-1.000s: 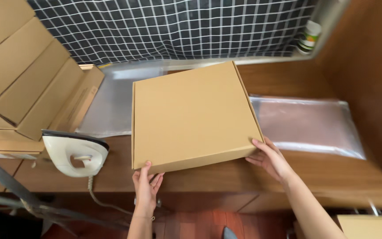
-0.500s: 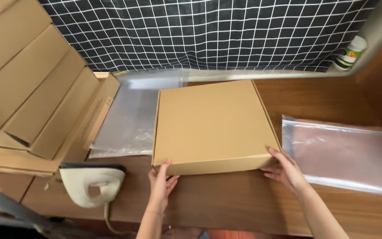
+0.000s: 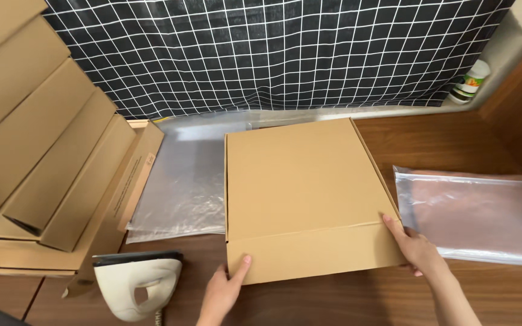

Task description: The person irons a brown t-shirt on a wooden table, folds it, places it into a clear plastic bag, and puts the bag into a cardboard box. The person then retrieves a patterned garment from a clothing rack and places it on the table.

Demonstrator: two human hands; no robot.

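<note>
Dark wood makes up the table (image 3: 333,302), its grain running left to right, and a wooden wall of the same colour rises at the right edge of the frame. Across the top hangs a black cloth with a white grid (image 3: 273,54), dropping down to a pale ledge where a small white jar with a green band (image 3: 471,81) sits in the upper right corner.

At the centre of the frame lies a flat, closed cardboard box (image 3: 300,193), its front flap facing the person. The left hand (image 3: 223,291) comes up from the bottom edge, thumb on the front flap near the lower left corner, fingers hidden under the box so the grip looks like a loose pinch on that edge. The right hand (image 3: 415,247) rests at the lower right corner, fingers spread flat along the side of the box.

A clear plastic sheet (image 3: 182,187) lies just left of the box, partly beneath it. Another clear plastic bag (image 3: 478,217) lies flat at the right, just beside the right hand. A stack of folded cardboard boxes (image 3: 37,151) fills the left side of the frame, stepped like stairs. Below it, at the lower left, stands a cream-coloured iron (image 3: 137,284) with a dark soleplate edge.
</note>
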